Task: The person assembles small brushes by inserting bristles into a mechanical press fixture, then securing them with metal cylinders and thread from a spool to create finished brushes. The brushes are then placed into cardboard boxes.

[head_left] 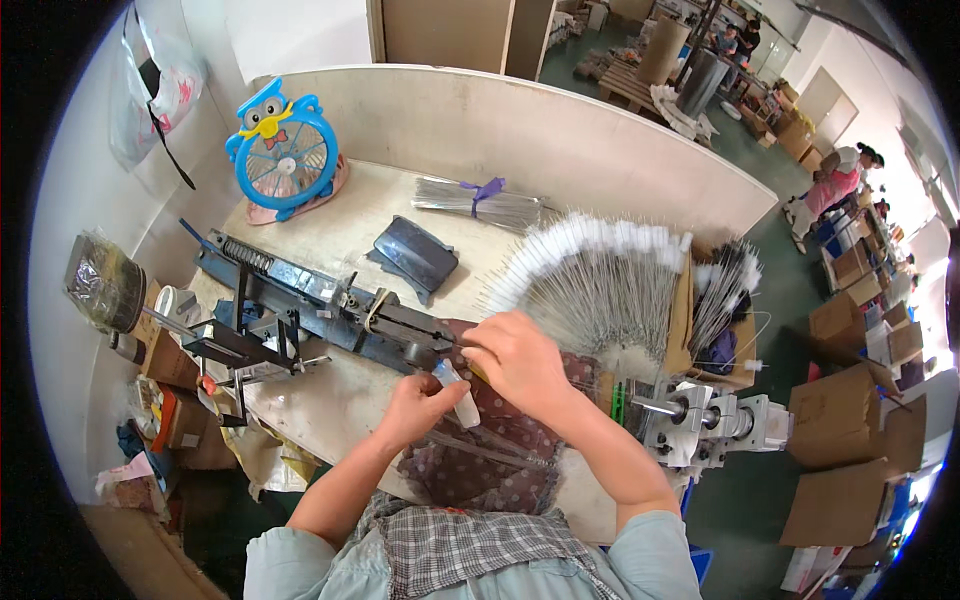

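Left hand (422,402) is closed around a small white brush head (458,392), held near the workbench's (330,390) near edge. Right hand (516,358), fingers curled, pinches at the end of the dark metal fixture (330,305); what it grips cannot be told. A fan of wire brushes (600,270) lies just far-right of the hands.

**Around the bench**

A blue owl fan (283,150) stood at the back left of the table (330,400). A tied wire bundle (478,203) lay near the partition (560,135), a dark pouch (416,254) in front of it. Cardboard boxes (850,420) stood on the floor at right.
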`<state>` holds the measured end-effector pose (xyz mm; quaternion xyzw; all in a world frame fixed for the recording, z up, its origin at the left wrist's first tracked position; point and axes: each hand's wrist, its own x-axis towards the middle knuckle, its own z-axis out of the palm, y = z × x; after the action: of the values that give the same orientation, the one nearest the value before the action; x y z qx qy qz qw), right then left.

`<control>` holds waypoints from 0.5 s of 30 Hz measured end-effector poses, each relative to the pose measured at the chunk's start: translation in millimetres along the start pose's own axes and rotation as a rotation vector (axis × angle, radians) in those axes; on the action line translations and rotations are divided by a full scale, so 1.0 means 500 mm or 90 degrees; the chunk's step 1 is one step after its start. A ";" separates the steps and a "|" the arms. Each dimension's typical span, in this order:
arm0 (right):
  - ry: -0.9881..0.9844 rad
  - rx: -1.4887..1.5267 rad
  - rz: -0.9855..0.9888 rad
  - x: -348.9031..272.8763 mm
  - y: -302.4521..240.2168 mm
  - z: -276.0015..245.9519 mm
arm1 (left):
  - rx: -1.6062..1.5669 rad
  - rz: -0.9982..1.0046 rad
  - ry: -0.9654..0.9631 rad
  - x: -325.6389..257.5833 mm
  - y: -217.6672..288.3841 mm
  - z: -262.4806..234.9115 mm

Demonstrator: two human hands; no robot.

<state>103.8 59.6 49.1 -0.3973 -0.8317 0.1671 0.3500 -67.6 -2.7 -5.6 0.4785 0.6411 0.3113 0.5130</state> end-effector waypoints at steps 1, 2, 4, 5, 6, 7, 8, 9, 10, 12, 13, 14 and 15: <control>0.003 0.006 0.001 -0.009 -0.006 -0.016 | 0.006 -0.002 0.002 -0.003 -0.004 0.011; 0.033 -0.023 -0.013 -0.019 -0.014 -0.038 | -0.172 -0.010 -0.014 -0.003 -0.004 0.026; 0.072 -0.048 -0.023 -0.056 -0.005 -0.061 | -0.339 -0.015 -0.032 0.000 -0.007 0.052; 0.051 -0.044 -0.048 -0.087 0.004 -0.063 | -0.469 -0.036 -0.063 0.000 -0.011 0.062; 0.029 -0.039 -0.073 -0.113 0.009 -0.058 | -0.599 -0.059 -0.094 -0.001 -0.018 0.073; 0.037 -0.031 -0.072 -0.134 0.010 -0.043 | -0.497 0.019 -0.035 -0.004 -0.030 0.086; 0.009 -0.031 -0.059 -0.152 0.017 -0.024 | -0.486 0.020 -0.040 -0.001 -0.017 0.086; -0.020 -0.029 -0.047 -0.158 0.028 -0.003 | -0.305 0.053 -0.012 -0.003 0.003 0.081; -0.016 -0.023 -0.044 -0.147 0.041 0.021 | -0.126 0.081 0.019 -0.005 0.012 0.075; 0.029 -0.079 -0.024 -0.125 0.061 0.061 | -0.024 0.126 0.037 -0.008 0.002 0.058; 0.010 -0.147 0.004 -0.112 0.072 0.080 | -0.012 0.130 0.033 -0.003 0.003 0.055; 0.010 -0.141 -0.006 -0.114 0.075 0.089 | -0.001 0.132 0.031 0.001 0.002 0.048; -0.051 -0.133 0.015 -0.119 0.080 0.091 | 0.007 0.118 -0.012 0.006 -0.008 0.038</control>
<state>119.2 38.3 -31.6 -0.4341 -0.8533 0.0994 0.2711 -50.6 -3.0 -15.8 0.5413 0.5908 0.3494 0.4857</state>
